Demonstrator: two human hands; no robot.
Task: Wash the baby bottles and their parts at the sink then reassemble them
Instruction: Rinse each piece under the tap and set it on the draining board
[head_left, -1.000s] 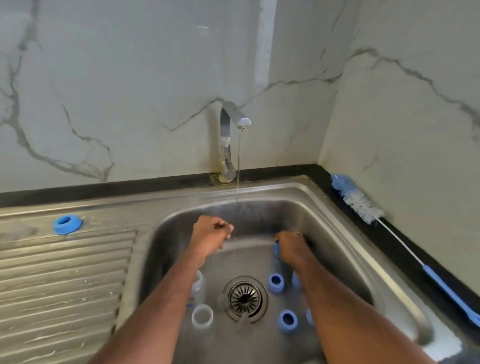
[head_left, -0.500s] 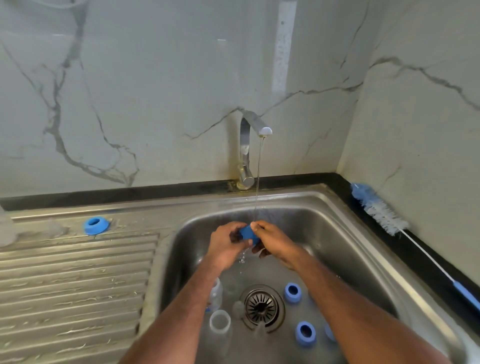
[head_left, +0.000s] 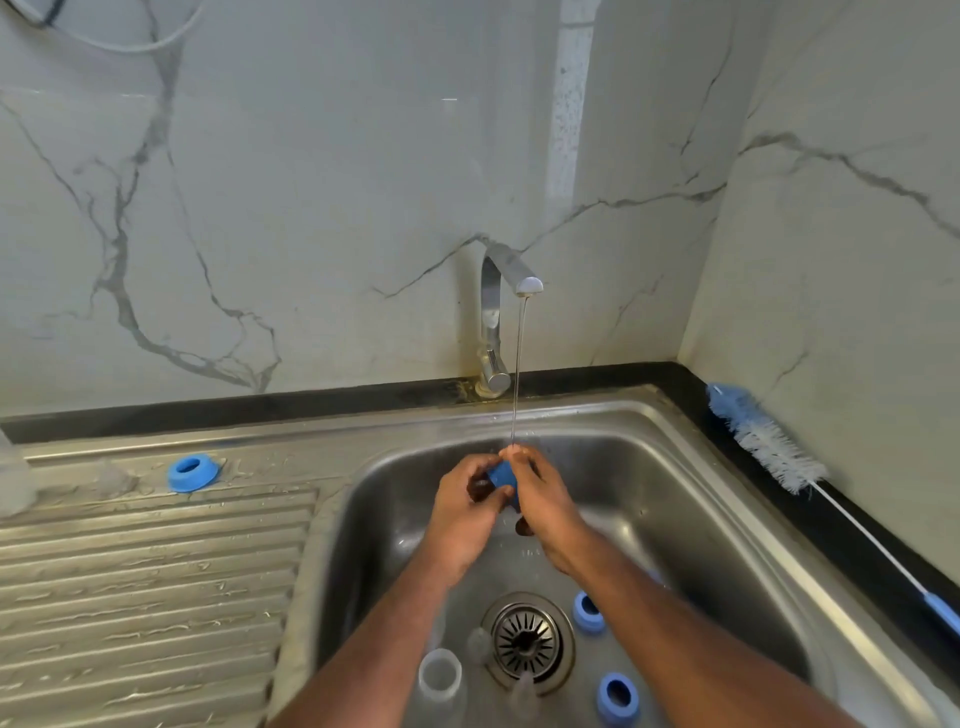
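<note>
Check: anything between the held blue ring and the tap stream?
Nothing visible. Both the left hand and right hand hold the blue ring directly under the faucet; the thin stream falls unobstructed and lands on the right hand's fingertips at the ring's top.

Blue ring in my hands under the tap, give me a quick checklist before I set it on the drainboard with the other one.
1. Water running from the faucet: ok.
2. Blue ring under the stream: ok.
3. Left hand and right hand both gripping it: ok.
4. Ring rinsed clean: cannot tell.
5. Space on the drainboard beside the washed ring: ok.
6. Bottle brush within reach on the counter: ok.
</note>
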